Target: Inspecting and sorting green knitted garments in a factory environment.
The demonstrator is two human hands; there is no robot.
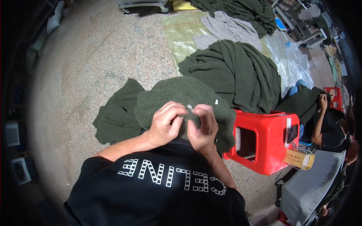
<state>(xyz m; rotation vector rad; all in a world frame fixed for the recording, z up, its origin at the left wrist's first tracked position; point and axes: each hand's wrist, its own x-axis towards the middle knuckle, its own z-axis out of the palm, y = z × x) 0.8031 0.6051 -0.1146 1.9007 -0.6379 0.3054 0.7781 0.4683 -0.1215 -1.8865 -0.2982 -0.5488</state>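
A dark green knitted garment (169, 90) lies bunched over my lap. My left hand (167, 121) is closed, pinching an edge of it between thumb and fingers. Close beside, my right hand (204, 127) is closed on the same edge, thumb and forefinger pressed to the knit. Between my fingertips sits a small whitish, shiny bit (189, 107), too small to make out. A little white tag (216, 101) shows on the knit to the right. The garment's underside and the fingertips behind the fold are hidden.
A red plastic stool (264, 141) stands at my right, with a phone-like device (292, 133) and a yellow box (299, 159) by it. Green fabric heaps (233, 71) and grey knit (230, 28) lie ahead on plastic sheeting (177, 34). Another person (320, 124) handles dark fabric at far right.
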